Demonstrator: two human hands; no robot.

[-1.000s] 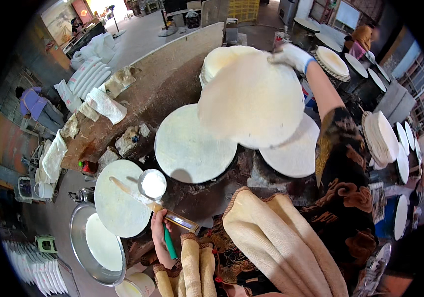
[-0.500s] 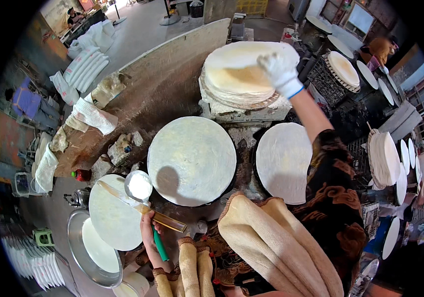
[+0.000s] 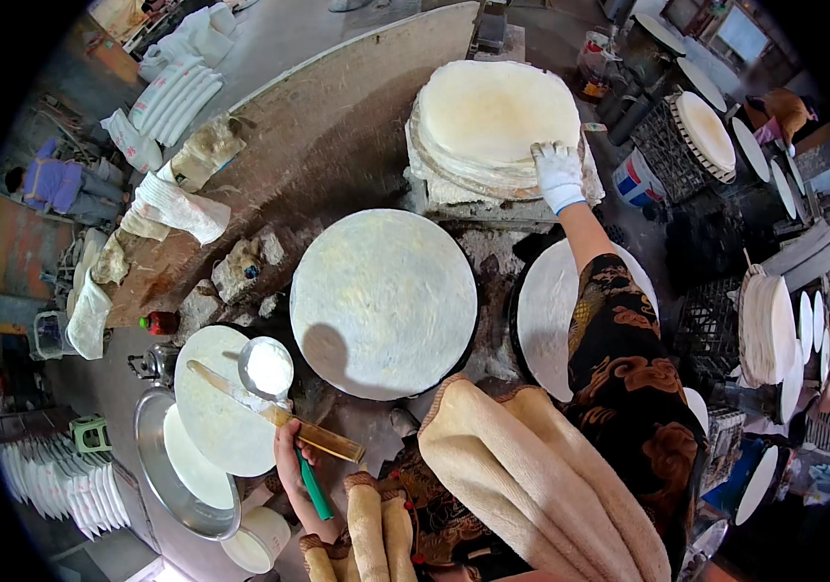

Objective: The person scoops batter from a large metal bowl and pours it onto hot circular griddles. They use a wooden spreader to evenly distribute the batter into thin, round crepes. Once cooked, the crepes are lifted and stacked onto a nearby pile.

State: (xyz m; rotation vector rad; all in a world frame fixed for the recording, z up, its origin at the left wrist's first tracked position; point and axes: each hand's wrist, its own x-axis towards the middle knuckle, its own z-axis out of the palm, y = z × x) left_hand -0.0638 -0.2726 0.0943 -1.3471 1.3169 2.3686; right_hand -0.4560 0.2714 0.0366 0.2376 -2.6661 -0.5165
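My left hand (image 3: pixel 291 464) is closed around a ladle with a green handle (image 3: pixel 314 488) and a flat wooden spreader (image 3: pixel 323 437). White batter lies in the ladle's metal bowl (image 3: pixel 268 370), above the left round griddle (image 3: pixel 221 427). In a white work glove, my right hand (image 3: pixel 558 175) rests with fingers stretched out on the near right edge of a stack of thin pale pancakes (image 3: pixel 493 112). Below the stack, a large round griddle (image 3: pixel 384 301) has a pale layer over it and a head-shaped shadow. My right sleeve partly hides another pale-covered griddle (image 3: pixel 543 310).
A metal basin (image 3: pixel 150 475) of white batter and a white bucket (image 3: pixel 258 539) stand at the lower left. A curved board (image 3: pixel 308 145) stands behind the griddles. Stacked white sacks (image 3: pixel 175 102) and two other people, one in a purple top (image 3: pixel 51 182), are farther off.
My right hand has come down from over the pancake stack to its near right edge. The left hand still holds the ladle and spreader. The view has shifted slightly.
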